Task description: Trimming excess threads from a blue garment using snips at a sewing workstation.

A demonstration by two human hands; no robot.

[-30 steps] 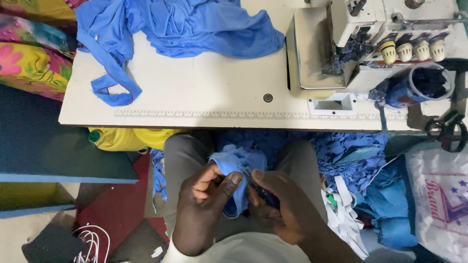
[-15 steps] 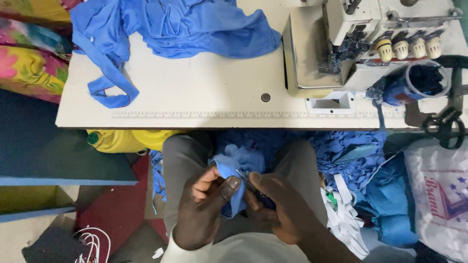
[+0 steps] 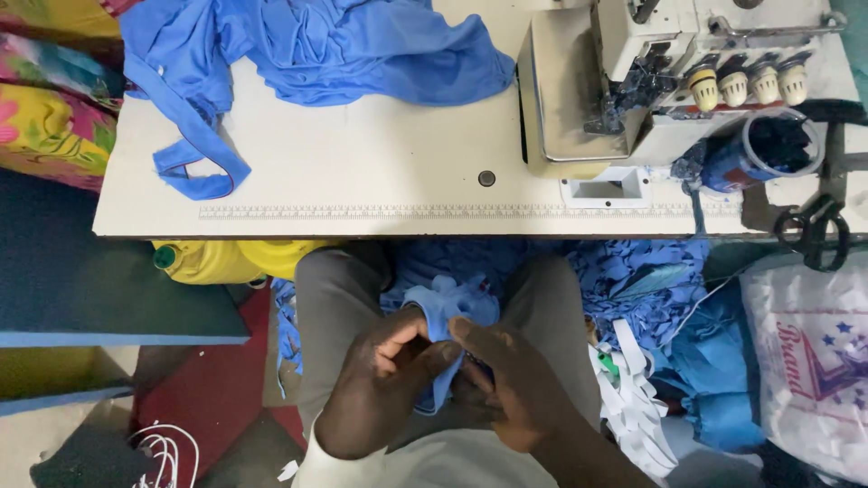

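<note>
Since the earlier frames the hands had crept a little closer together over the lap, thumbs working the same bit of cloth; the view had also drifted slightly. The left hand (image 3: 384, 384) pinched a small piece of light blue fabric (image 3: 449, 312), thumb and forefinger closed on its edge. The right hand (image 3: 506, 384) gripped the same piece from the other side, fingers curled over it, so the lower part of the cloth was hidden between the palms. Something dark sat under the right fingers, possibly a small tool or thread, too covered to tell. The fabric lay bunched on the person's lap, between grey trouser legs (image 3: 339, 307), below the table edge.

The white table (image 3: 362, 163) carried a printed ruler strip along its near edge. A big heap of blue cloth (image 3: 316, 45) sprawled at its far left, cut off at the top, one strap looping down. The sewing machine (image 3: 651, 81) stood at the right, its top cropped, with four pale knobs on it. Just beside it was a cup (image 3: 768, 149) stuffed with dark scraps. Black scissors (image 3: 814, 230) hung off the right edge. More blue scraps (image 3: 633, 280) were piled under the table, white strips (image 3: 633, 398) near them. A yellow jug (image 3: 217, 260) was half hidden under the table. A white printed bag (image 3: 814, 361) was cut off at right.
</note>
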